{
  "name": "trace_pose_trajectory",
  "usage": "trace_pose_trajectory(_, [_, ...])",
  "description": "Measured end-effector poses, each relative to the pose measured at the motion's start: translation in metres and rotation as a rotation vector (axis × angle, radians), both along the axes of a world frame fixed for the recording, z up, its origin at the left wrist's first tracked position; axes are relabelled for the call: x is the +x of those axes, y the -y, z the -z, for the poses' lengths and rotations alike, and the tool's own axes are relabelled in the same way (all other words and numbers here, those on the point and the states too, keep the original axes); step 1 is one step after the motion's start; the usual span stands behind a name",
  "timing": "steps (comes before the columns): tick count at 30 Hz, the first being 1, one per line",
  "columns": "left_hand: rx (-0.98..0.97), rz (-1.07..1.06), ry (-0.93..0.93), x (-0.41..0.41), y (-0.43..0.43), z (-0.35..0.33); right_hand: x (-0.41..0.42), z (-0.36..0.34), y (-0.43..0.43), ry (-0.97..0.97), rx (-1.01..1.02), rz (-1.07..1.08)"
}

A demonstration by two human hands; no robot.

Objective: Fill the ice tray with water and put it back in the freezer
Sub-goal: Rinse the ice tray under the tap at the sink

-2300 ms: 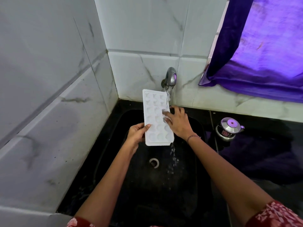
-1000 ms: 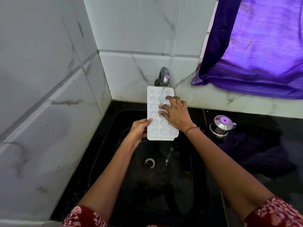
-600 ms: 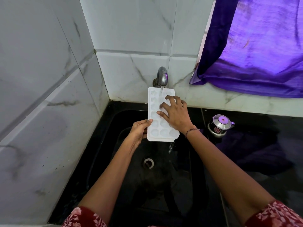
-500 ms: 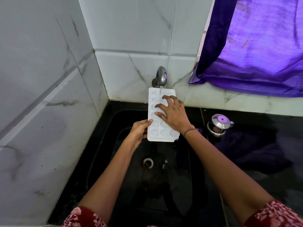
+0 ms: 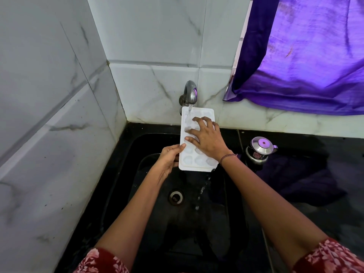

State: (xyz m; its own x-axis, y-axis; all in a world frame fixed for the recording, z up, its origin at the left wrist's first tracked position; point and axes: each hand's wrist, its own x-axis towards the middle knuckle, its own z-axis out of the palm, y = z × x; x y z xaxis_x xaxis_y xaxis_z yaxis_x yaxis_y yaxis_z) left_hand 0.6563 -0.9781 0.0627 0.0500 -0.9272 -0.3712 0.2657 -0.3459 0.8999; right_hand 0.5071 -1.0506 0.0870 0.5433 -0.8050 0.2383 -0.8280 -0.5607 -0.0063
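A white ice tray (image 5: 194, 161) is held level over the black sink (image 5: 137, 174), its far end under the steel tap (image 5: 190, 92). Water runs from the tap onto the tray's far left cells. My left hand (image 5: 169, 159) grips the tray's near left edge. My right hand (image 5: 206, 137) lies flat on top of the tray, fingers spread across the middle cells, hiding them. Water spills off the tray's near right corner and falls toward the sink floor beside the drain (image 5: 175, 197).
White marble tiles close in on the left and behind the tap. A small steel pot with a lid (image 5: 260, 148) stands on the black counter (image 5: 315, 146) right of the sink, near a dark cloth (image 5: 295, 180). A purple curtain (image 5: 307, 62) hangs at the upper right.
The tray has shifted right so the stream lands on its far left cells. My right hand has slid farther up the tray. Water again spills from the near right corner.
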Motion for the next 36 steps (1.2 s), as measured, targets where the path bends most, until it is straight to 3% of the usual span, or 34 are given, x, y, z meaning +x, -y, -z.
trace_pose_trajectory(13, [0.0,0.004,0.02,0.006,0.0,0.006,0.005,0.0,0.001,-0.058,0.026,-0.002])
trace_pose_trajectory(21, [-0.048,0.005,0.151,0.018,-0.015,0.016,0.012,0.013,-0.006,0.022,-0.019,-0.052])
trace_pose_trajectory(27, [-0.024,-0.035,0.224,0.027,-0.026,0.031,0.021,0.025,-0.015,0.167,0.048,0.06])
trace_pose_trajectory(36, [0.04,0.037,0.168,0.022,-0.039,0.032,0.02,0.031,-0.013,0.061,0.124,0.036])
